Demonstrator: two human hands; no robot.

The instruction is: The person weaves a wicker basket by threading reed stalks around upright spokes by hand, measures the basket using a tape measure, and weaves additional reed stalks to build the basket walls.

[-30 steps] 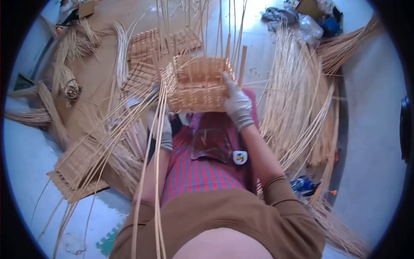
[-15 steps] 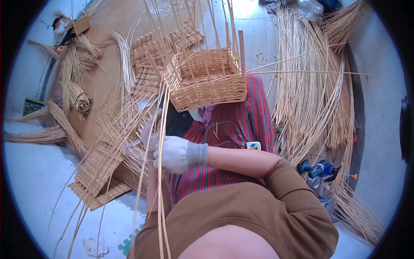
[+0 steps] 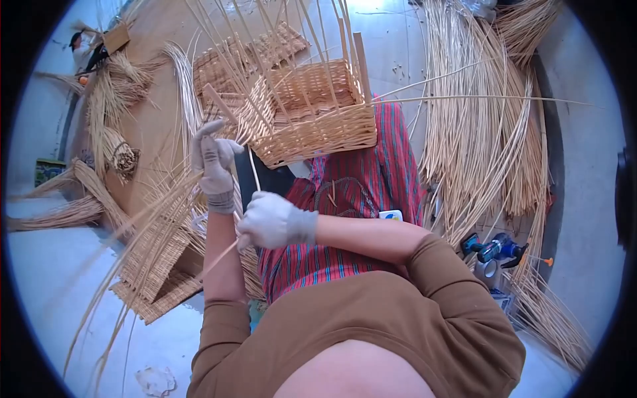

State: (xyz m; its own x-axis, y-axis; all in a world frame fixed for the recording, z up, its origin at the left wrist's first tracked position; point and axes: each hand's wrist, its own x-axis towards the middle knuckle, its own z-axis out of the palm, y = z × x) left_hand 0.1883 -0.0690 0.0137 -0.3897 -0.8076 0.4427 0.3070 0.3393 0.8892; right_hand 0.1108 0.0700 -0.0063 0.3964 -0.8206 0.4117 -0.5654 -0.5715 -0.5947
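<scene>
A woven wicker basket (image 3: 318, 136) leans over my lap, its long upright stakes spreading toward the top of the view. My left hand (image 3: 215, 159), in a whitish glove, is beside the basket's near left corner with its fingers stretched apart. Loose wicker strands (image 3: 156, 222), partly blurred, fan out down-left from beside that hand. Lower and to the right, my gloved right hand (image 3: 273, 220) is closed around a wicker strand (image 3: 254, 169) that runs from the basket's corner. The strand's other end comes out below the fist, across my left forearm.
A large heap of long wicker strands (image 3: 478, 132) lies at right, with a cordless drill (image 3: 494, 249) and a tape roll (image 3: 490, 268) below. Woven panels (image 3: 156, 265) are at lower left, and another woven mat (image 3: 219, 69) lies behind the basket. Bundles (image 3: 123, 93) line the left.
My left hand has risen toward the basket's corner and its fingers have spread. My right hand has moved slightly up and right, drawing a strand. The loose strands have swung left.
</scene>
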